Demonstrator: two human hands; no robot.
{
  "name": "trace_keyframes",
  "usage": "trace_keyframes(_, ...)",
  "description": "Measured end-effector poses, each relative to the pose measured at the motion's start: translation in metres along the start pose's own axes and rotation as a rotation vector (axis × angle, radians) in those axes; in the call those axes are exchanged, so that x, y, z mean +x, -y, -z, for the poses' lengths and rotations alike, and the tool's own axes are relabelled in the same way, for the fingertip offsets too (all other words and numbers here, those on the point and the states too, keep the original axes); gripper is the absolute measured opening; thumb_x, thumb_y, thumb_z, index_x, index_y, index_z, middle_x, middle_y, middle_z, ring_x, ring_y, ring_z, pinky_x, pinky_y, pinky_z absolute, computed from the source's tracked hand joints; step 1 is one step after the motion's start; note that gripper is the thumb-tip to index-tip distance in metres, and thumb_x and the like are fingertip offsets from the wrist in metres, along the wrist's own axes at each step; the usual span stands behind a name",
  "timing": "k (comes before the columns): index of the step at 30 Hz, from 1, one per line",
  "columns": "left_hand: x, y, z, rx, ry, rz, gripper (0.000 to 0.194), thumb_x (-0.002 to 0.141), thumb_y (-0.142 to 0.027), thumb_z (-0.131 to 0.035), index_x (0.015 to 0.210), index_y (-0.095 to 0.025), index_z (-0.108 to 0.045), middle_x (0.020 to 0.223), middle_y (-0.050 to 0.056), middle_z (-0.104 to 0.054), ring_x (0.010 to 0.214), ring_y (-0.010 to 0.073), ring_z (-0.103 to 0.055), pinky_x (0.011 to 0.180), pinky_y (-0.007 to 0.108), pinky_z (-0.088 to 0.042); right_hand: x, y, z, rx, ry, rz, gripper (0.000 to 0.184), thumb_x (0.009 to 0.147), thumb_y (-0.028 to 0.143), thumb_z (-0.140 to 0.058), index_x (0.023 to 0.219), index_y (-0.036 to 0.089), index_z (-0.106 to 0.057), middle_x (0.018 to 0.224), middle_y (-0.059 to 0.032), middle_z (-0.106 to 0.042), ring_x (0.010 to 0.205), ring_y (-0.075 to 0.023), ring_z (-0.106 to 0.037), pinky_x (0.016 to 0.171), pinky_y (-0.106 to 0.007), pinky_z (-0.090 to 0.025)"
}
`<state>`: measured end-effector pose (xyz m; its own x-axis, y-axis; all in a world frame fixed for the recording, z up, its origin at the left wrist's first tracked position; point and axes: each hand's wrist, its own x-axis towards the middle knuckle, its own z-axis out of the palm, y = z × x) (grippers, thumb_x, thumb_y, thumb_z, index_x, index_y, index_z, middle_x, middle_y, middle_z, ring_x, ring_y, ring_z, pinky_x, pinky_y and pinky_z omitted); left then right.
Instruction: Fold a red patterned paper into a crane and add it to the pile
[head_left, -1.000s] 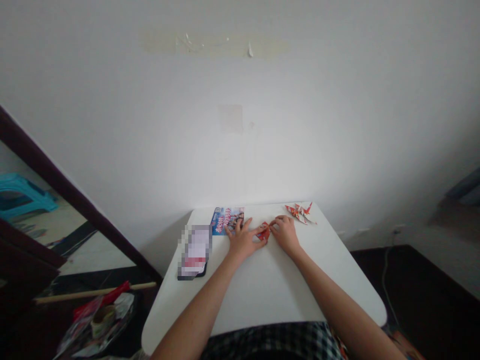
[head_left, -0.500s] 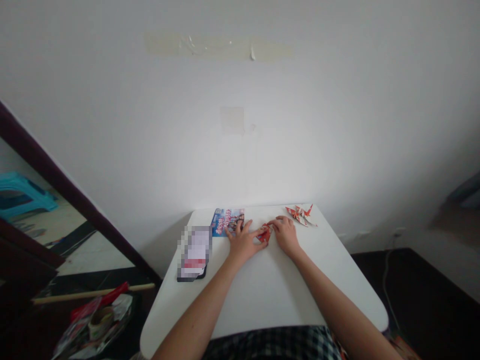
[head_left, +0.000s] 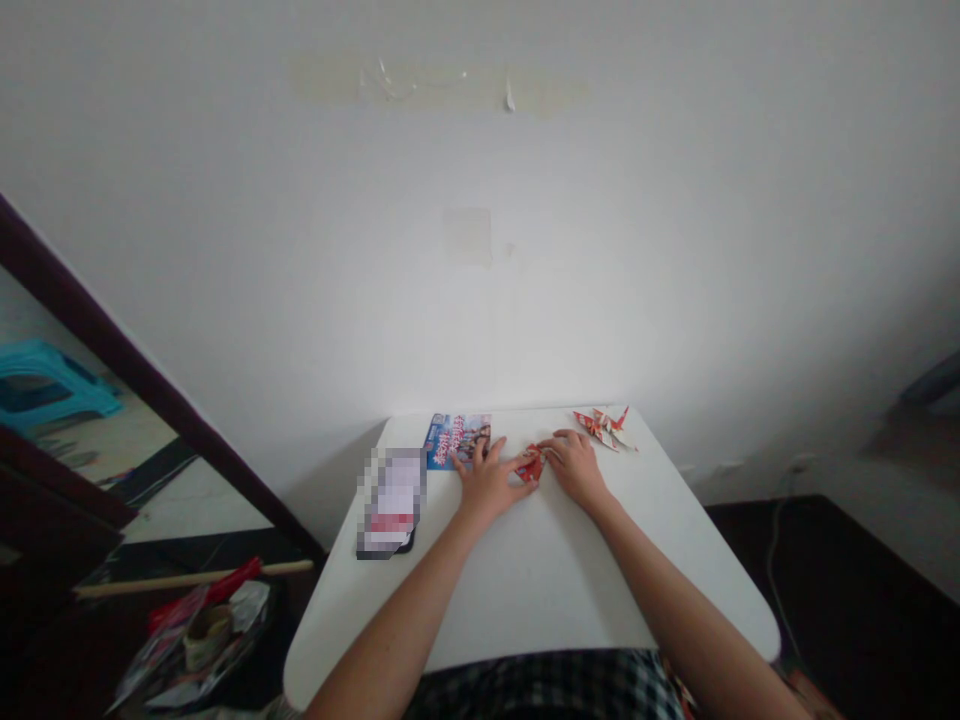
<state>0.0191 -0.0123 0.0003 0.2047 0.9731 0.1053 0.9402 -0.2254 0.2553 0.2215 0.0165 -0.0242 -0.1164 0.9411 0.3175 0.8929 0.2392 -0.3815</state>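
Observation:
A small piece of folded red paper (head_left: pixel 531 464) with white print lies flat on the white table (head_left: pixel 540 600), between my two hands. My left hand (head_left: pixel 486 480) holds it down with thumb and index finger at its left and near edges. The other left fingers are spread towards a blue printed flyer (head_left: pixel 442 440), and their tips reach its near right part. On the right side of the paper, the fingertips of my right hand (head_left: pixel 576 468) are closed together on its edge. Beyond that hand lies a red-and-white folded paper figure (head_left: pixel 604 428) with pointed tips.
A phone (head_left: pixel 391 505), its screen blurred out, lies at the table's left. A white wall (head_left: pixel 480 330) rises behind the table. On the floor to the left are a pale stick (head_left: pixel 187 580) and a plastic bag with a roll of tape (head_left: pixel 208 637). A blue stool (head_left: pixel 52 385) shows farther left.
Both hands stay at the folded red paper, with only slight finger shifts. The whole view has moved a little as the head tilted.

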Motion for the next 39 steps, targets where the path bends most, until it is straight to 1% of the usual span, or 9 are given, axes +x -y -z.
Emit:
trace_keyframes(3, 0.000, 0.000, 0.001, -0.009, 0.008, 0.002, 0.053, 0.082, -0.075, -0.060, 0.135, -0.065, -0.057, 0.167, -0.007, -0.038, 0.155, 0.0458, -0.022, 0.114, 0.085, -0.008, 0.001, -0.001, -0.001, 0.004, -0.001, -0.017, 0.028, 0.100, 0.036, -0.058, 0.122, 0.037, -0.075, 0.137, -0.0080, -0.059, 0.124, -0.0276, -0.049, 0.104, -0.041, -0.040)
trace_keyframes(8, 0.002, -0.001, 0.003, -0.009, 0.018, 0.007, 0.050, 0.084, -0.072, -0.060, 0.133, -0.064, -0.059, 0.168, -0.007, -0.037, 0.155, 0.0445, -0.023, 0.114, 0.084, -0.009, 0.005, 0.000, -0.002, 0.034, -0.005, -0.070, 0.026, 0.097, 0.034, -0.062, 0.119, 0.037, -0.076, 0.136, -0.0071, -0.060, 0.123, -0.0267, -0.049, 0.104, -0.040, -0.039)
trace_keyframes(12, 0.003, -0.002, 0.005, 0.002, 0.034, 0.016, 0.053, 0.081, -0.075, -0.062, 0.132, -0.063, -0.060, 0.168, -0.006, -0.036, 0.156, 0.0438, -0.022, 0.115, 0.083, -0.010, 0.009, 0.003, -0.003, 0.050, -0.004, -0.146, 0.025, 0.095, 0.031, -0.065, 0.115, 0.039, -0.078, 0.135, -0.0045, -0.060, 0.124, -0.0265, -0.049, 0.104, -0.040, -0.039)
trace_keyframes(15, 0.002, -0.003, 0.007, 0.006, 0.044, 0.023, 0.055, 0.080, -0.077, -0.062, 0.133, -0.063, -0.059, 0.169, -0.006, -0.035, 0.156, 0.0439, -0.021, 0.116, 0.083, -0.009, 0.009, 0.005, -0.003, 0.058, 0.002, -0.172, 0.026, 0.094, 0.029, -0.066, 0.114, 0.040, -0.078, 0.135, -0.0026, -0.060, 0.125, -0.0270, -0.048, 0.104, -0.040, -0.040)
trace_keyframes(22, -0.003, -0.004, 0.007, 0.014, 0.023, -0.001, 0.054, 0.085, -0.074, -0.060, 0.138, -0.062, -0.055, 0.168, -0.004, -0.036, 0.155, 0.0434, -0.022, 0.117, 0.081, -0.006, 0.005, 0.003, -0.001, 0.049, 0.006, -0.107, 0.032, 0.100, 0.027, -0.056, 0.119, 0.042, -0.076, 0.137, -0.0041, -0.060, 0.126, -0.0280, -0.047, 0.104, -0.042, -0.041)
trace_keyframes(27, -0.003, -0.001, 0.004, -0.012, 0.004, -0.019, 0.054, 0.086, -0.073, -0.058, 0.139, -0.061, -0.055, 0.167, -0.003, -0.038, 0.156, 0.0442, -0.021, 0.116, 0.082, -0.004, 0.002, 0.000, 0.002, 0.025, 0.039, -0.030, 0.029, 0.099, 0.032, -0.060, 0.123, 0.041, -0.074, 0.141, -0.0044, -0.058, 0.129, -0.0268, -0.047, 0.106, -0.042, -0.040)
trace_keyframes(30, -0.003, -0.002, 0.004, -0.010, 0.005, -0.016, 0.053, 0.086, -0.074, -0.057, 0.138, -0.062, -0.056, 0.167, -0.002, -0.038, 0.156, 0.0429, -0.021, 0.115, 0.083, -0.003, 0.000, 0.000, 0.003, 0.012, 0.036, -0.016, 0.029, 0.101, 0.033, -0.058, 0.124, 0.041, -0.073, 0.142, -0.0051, -0.057, 0.130, -0.0270, -0.047, 0.107, -0.042, -0.040)
trace_keyframes(34, -0.004, -0.003, 0.006, -0.001, 0.014, -0.001, 0.053, 0.086, -0.074, -0.057, 0.138, -0.062, -0.055, 0.168, -0.004, -0.038, 0.156, 0.0414, -0.020, 0.117, 0.081, -0.002, -0.001, 0.000, 0.003, -0.011, 0.045, 0.016, 0.030, 0.100, 0.035, -0.059, 0.126, 0.039, -0.073, 0.142, -0.0069, -0.057, 0.130, -0.0272, -0.047, 0.108, -0.044, -0.040)
trace_keyframes(39, -0.004, -0.005, 0.006, 0.014, 0.017, -0.005, 0.054, 0.087, -0.075, -0.055, 0.139, -0.062, -0.055, 0.168, -0.003, -0.036, 0.156, 0.0429, -0.020, 0.116, 0.082, -0.002, -0.001, 0.002, 0.007, -0.036, 0.066, 0.029, 0.031, 0.100, 0.036, -0.059, 0.128, 0.039, -0.072, 0.143, -0.0079, -0.057, 0.132, -0.0277, -0.047, 0.108, -0.044, -0.041)
